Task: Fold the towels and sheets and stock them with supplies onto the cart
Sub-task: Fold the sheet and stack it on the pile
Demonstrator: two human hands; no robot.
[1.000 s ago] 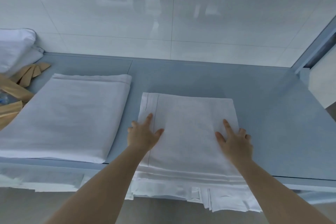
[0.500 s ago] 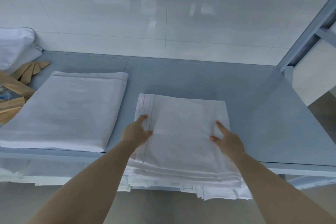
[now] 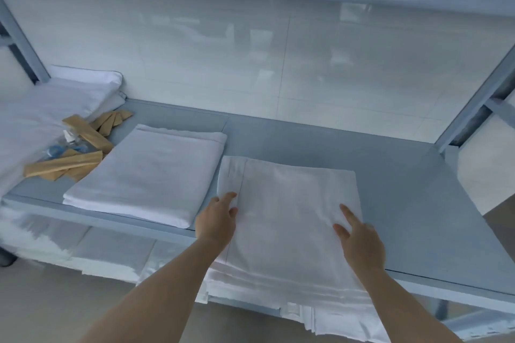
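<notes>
Since half a second ago the view has tipped up and left, showing more of the shelf (image 3: 320,145). Both hands stay flat on the folded sheet stack (image 3: 289,217), which overhangs the shelf's front edge; left hand (image 3: 216,221) and right hand (image 3: 362,239) have fingers released, grasping nothing. Just left lies a second folded sheet (image 3: 147,175), then tan paper packets (image 3: 67,164), small bottles (image 3: 64,145) and pillows (image 3: 55,97).

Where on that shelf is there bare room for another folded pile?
Bare shelf lies right of the sheet under both hands, out to the right post, and behind both piles along the wall. The left end is crowded: brown packets, bottles, pillows.
</notes>
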